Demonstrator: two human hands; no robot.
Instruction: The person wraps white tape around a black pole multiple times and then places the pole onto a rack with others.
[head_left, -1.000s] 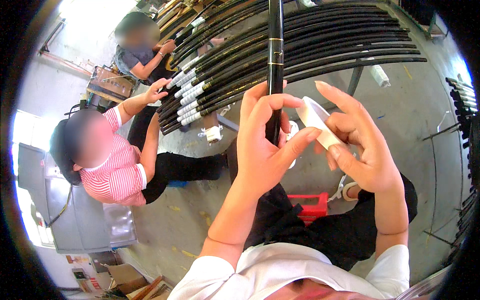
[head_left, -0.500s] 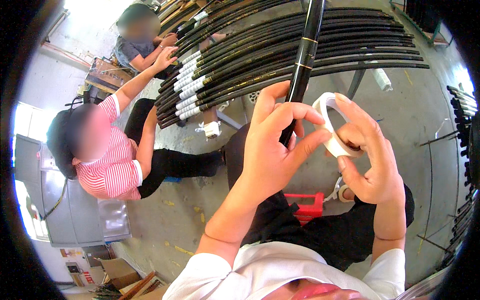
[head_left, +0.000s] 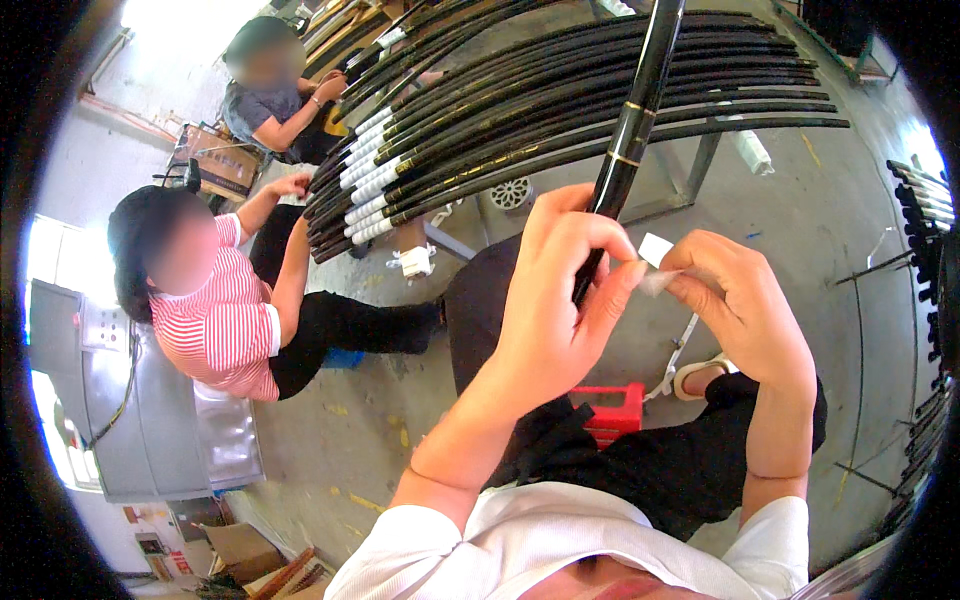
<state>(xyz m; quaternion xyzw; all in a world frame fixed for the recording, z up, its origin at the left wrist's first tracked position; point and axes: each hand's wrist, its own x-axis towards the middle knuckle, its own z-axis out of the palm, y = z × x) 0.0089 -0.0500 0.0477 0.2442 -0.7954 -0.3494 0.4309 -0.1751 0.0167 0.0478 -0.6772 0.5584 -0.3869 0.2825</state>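
A glossy black pole [head_left: 632,132] with gold rings rises at a slant through my left hand [head_left: 560,290], whose fingers are closed around it. My left thumb and forefinger also meet in a pinch at the edge of some white tape [head_left: 655,249]. On the other side of the tape, my right hand [head_left: 745,305] is closed, thumb and fingers pinching it. A pale, see-through bit of tape shows between the two hands. Most of the tape roll is hidden behind my right fingers.
Many black poles [head_left: 560,95] with white-wrapped ends lie side by side on a rack ahead. A co-worker in a striped shirt [head_left: 225,335] sits at left, another person [head_left: 275,110] farther back. A red stool [head_left: 612,415] stands below my hands. More poles [head_left: 930,310] line the right.
The tape roll, seen as a ring in my right hand before, has turned and is now mostly hidden. The pole tilts slightly further right. The striped-shirt co-worker's reaching arm has drawn back.
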